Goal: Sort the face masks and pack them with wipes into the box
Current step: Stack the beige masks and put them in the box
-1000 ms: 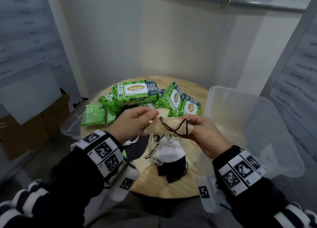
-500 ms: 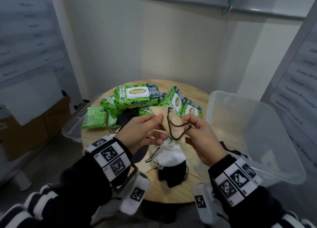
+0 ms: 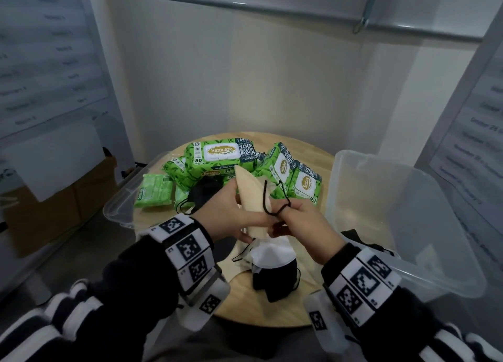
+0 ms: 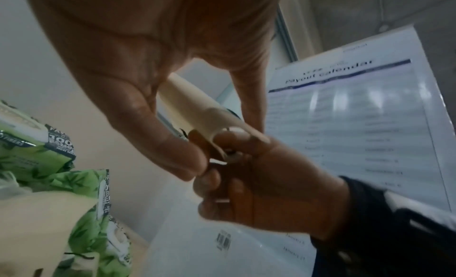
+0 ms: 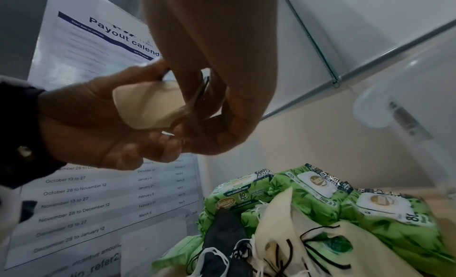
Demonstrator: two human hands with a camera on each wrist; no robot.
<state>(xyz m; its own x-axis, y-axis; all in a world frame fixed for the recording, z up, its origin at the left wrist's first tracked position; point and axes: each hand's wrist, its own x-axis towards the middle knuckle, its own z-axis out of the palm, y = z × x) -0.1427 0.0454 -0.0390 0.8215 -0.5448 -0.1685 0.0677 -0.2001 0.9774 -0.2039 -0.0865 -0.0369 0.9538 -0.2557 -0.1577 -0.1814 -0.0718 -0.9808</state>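
A folded beige face mask [image 3: 249, 198] stands upright above the table, held between both hands. My left hand [image 3: 251, 227] grips its lower left side, thumb and fingers curled round it. My right hand [image 3: 277, 216] pinches the lower end, with the mask's black ear loop [image 3: 268, 198] hooked over a finger. The same beige mask [image 4: 195, 109] [image 5: 148, 105] shows in both wrist views between the fingertips. Loose white [image 3: 270, 254], black [image 3: 275, 280] and beige masks lie in a pile under the hands. Green wipes packs [image 3: 220, 156] are stacked behind. The clear plastic box [image 3: 408, 255] stands at the right.
The round wooden table [image 3: 272, 315] carries everything. A small light-green wipes pack [image 3: 153, 191] and another black mask [image 3: 204, 189] lie at its left. A clear lid [image 3: 119, 206] juts past the left edge. Cardboard boxes [image 3: 60, 201] stand on the floor at left.
The beige mask has turned from lying crosswise to standing upright between the hands. The black ear loop has been drawn across it, and my hands have closed in at its lower end.
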